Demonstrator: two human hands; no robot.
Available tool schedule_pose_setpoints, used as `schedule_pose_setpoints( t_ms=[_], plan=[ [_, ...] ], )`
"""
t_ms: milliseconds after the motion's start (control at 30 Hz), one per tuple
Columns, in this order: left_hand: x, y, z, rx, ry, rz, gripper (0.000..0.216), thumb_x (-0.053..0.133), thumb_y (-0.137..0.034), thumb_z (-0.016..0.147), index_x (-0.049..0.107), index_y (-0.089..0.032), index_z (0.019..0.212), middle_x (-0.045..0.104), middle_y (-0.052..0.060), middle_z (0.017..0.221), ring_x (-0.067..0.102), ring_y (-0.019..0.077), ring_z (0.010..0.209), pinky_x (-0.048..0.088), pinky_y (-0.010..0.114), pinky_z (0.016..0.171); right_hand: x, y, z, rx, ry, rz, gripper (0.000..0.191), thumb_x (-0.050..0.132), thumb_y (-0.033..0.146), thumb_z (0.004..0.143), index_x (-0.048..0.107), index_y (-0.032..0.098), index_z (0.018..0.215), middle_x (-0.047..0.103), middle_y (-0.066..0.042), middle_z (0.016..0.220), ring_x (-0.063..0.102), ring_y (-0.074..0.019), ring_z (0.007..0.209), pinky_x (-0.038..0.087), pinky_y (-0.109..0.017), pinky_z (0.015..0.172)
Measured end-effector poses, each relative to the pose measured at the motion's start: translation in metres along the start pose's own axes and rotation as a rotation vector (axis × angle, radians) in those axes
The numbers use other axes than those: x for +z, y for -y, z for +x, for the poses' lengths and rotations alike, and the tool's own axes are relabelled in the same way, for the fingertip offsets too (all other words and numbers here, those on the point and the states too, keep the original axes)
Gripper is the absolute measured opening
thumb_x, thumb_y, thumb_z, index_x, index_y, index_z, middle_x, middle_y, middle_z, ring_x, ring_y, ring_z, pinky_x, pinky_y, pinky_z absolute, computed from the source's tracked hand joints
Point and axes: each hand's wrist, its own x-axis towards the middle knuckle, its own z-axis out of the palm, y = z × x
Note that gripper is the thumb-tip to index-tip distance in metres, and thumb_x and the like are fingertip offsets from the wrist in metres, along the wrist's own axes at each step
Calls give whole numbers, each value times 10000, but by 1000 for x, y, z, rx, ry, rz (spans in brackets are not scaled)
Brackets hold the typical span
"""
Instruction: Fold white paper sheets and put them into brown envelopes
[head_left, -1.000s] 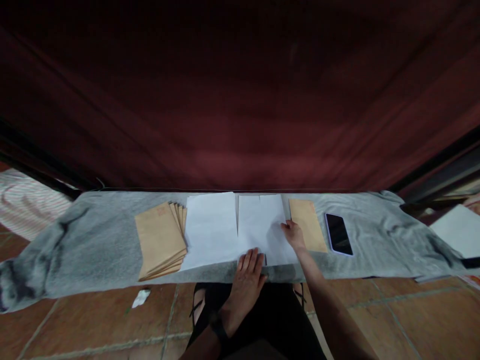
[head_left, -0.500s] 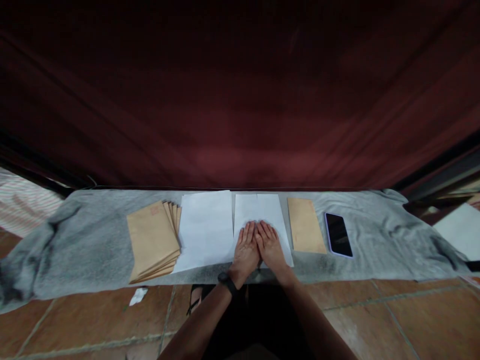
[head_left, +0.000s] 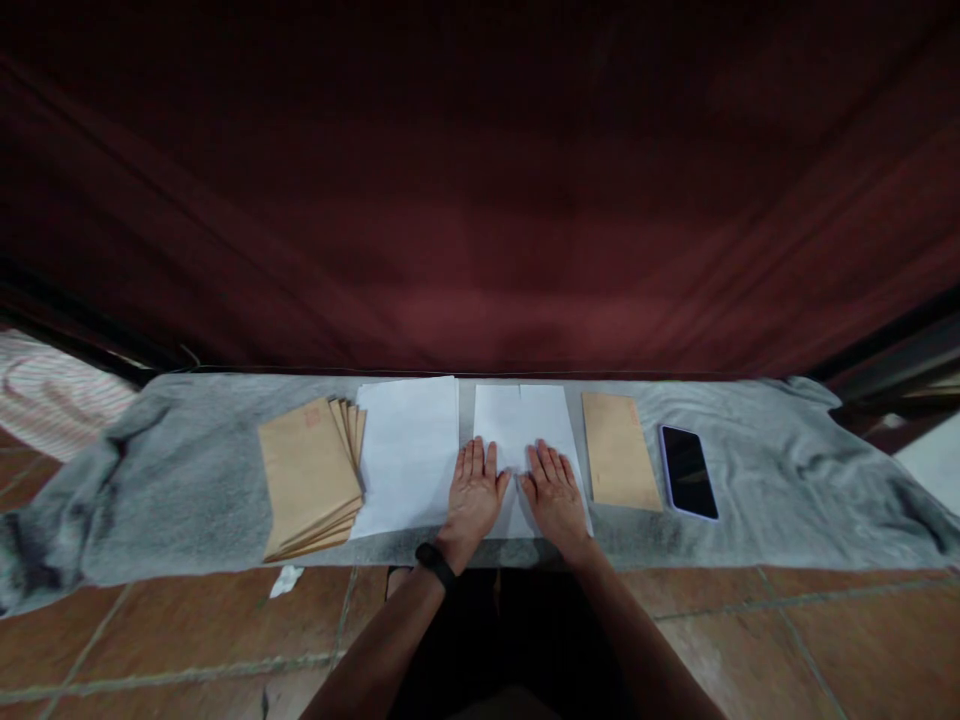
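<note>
Left hand [head_left: 474,490] and right hand [head_left: 555,490] lie flat, palms down, fingers spread, on folded white sheet [head_left: 525,415]; nothing clasped. Sheet sits mid grey cloth [head_left: 187,480], running from far edge almost to near edge. Judged: fold made, centre crease shows, flattening in hand; sheet outside any envelope. Clean, pale, edges roughly matched. Single brown envelope [head_left: 619,450] just beside, rightward; phone [head_left: 688,472] beyond. White paper [head_left: 405,450] and fanned envelope stack [head_left: 307,475] leftward.
</note>
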Motion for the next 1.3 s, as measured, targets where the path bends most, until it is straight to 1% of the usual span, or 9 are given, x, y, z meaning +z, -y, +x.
schedule_pose_setpoints(
  t_ms=[267, 367, 500, 567, 667, 833, 1000, 1167, 1300],
  plan=[
    [-4, 12, -19, -19, 0, 23, 564, 420, -367, 1024, 416, -68, 1502, 388, 237, 1557, 366, 343, 1460, 317, 532, 1185, -3, 0, -2, 8, 7, -6, 556, 408, 358, 1040, 362, 128, 1544, 391, -148, 1585, 349, -278, 1472, 285, -469, 1202],
    [-7, 15, -27, 4, -20, -4, 537, 374, -311, 1031, 402, -59, 1504, 412, 205, 1554, 356, 307, 1471, 311, 513, 1201, -3, 2, -2, 47, 2, 11, 559, 395, 345, 1042, 353, 102, 1544, 397, -156, 1579, 349, -276, 1472, 280, -469, 1204],
    [-9, -1, -23, 145, -1, -93, 533, 355, -240, 1019, 345, -129, 1541, 361, 109, 1605, 260, 236, 1516, 283, 468, 1235, -6, 6, -1, 22, 50, 62, 528, 353, 303, 1045, 359, 142, 1548, 389, -122, 1588, 348, -256, 1475, 260, -481, 1214],
    [-6, -11, -18, 206, 29, -124, 532, 353, -226, 1015, 348, -147, 1541, 348, 88, 1613, 239, 232, 1523, 272, 481, 1241, -7, 6, -2, -16, 83, 84, 518, 353, 275, 1037, 373, 178, 1545, 389, -95, 1590, 352, -247, 1474, 250, -486, 1221],
    [1, -17, -12, 189, 51, -127, 523, 346, -253, 1021, 374, -107, 1522, 353, 131, 1603, 253, 254, 1517, 288, 496, 1232, -7, 5, -4, -12, 76, 72, 530, 367, 271, 1029, 364, 175, 1550, 378, -99, 1595, 357, -255, 1472, 263, -482, 1216],
    [9, -6, -16, 93, 23, -104, 587, 376, -312, 1016, 325, -33, 1530, 344, 202, 1592, 256, 278, 1513, 315, 482, 1216, -3, -1, -13, 94, -4, 20, 581, 370, 354, 1043, 320, 89, 1558, 381, -164, 1585, 361, -275, 1468, 288, -460, 1202],
    [5, -12, -35, 21, -3, -69, 577, 371, -268, 1012, 314, -22, 1531, 362, 217, 1579, 297, 292, 1497, 338, 491, 1198, -3, -3, -29, 145, -49, 0, 632, 363, 409, 1049, 257, 81, 1578, 372, -188, 1584, 359, -291, 1466, 313, -473, 1186],
    [-9, -24, -65, 169, 22, -63, 575, 419, -299, 1009, 315, -169, 1559, 342, 115, 1611, 267, 261, 1512, 292, 498, 1226, -13, -7, -52, 108, -89, 4, 652, 359, 418, 1051, 174, 128, 1606, 373, -174, 1586, 409, -302, 1439, 352, -488, 1166],
    [-18, -20, -83, 178, 32, -56, 590, 432, -376, 1014, 349, -105, 1531, 371, 171, 1589, 293, 276, 1502, 345, 474, 1201, -29, -9, -72, 42, -50, -13, 668, 397, 412, 1047, 162, 139, 1609, 378, -164, 1584, 420, -298, 1434, 357, -469, 1171]
  ],
)
